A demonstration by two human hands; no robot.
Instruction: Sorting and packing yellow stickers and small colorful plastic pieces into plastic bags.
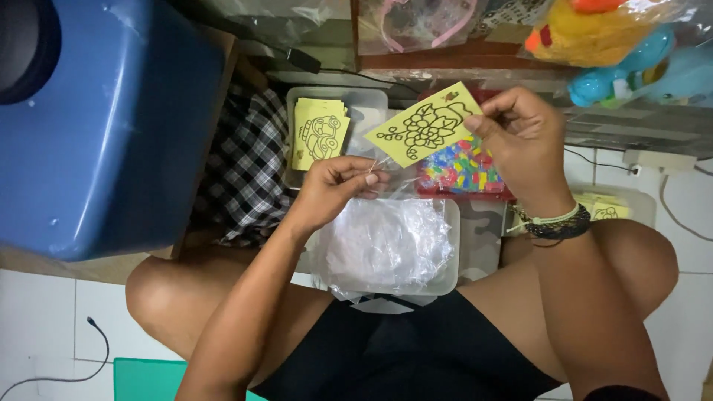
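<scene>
So our right hand (520, 137) is pinching the top right corner of a yellow card (425, 125) with a black line drawing of flowers on it, holding it up tilted over the trays. There's a stack of dark and green bracelets (555, 221) on that wrist. Our left hand (338, 186) is closed in a pinch too, fingertips together on something thin and clear just under the card's lower left corner. Looks like the edge of a plastic sleeve, but honestly we can't tell for sure.

Right below the hands, between our knees, sits a clear tray (450, 245) stuffed with crinkly transparent plastic bags (382, 245). Behind it, partly hidden by the card, there's a red tray of little multicoloured packets (459, 172). To the left of that, another clear tub (368, 104) holds a stack of yellow cards (319, 132), the top one showing a car drawing. More yellow cards (605, 208) peek out just beyond our right wrist.

Further out: a checkered cloth (249, 167) beside the tub, a big blue plastic container (111, 126) on the far left, and bagged plush toys (609, 44), yellow and turquoise, at top right.
</scene>
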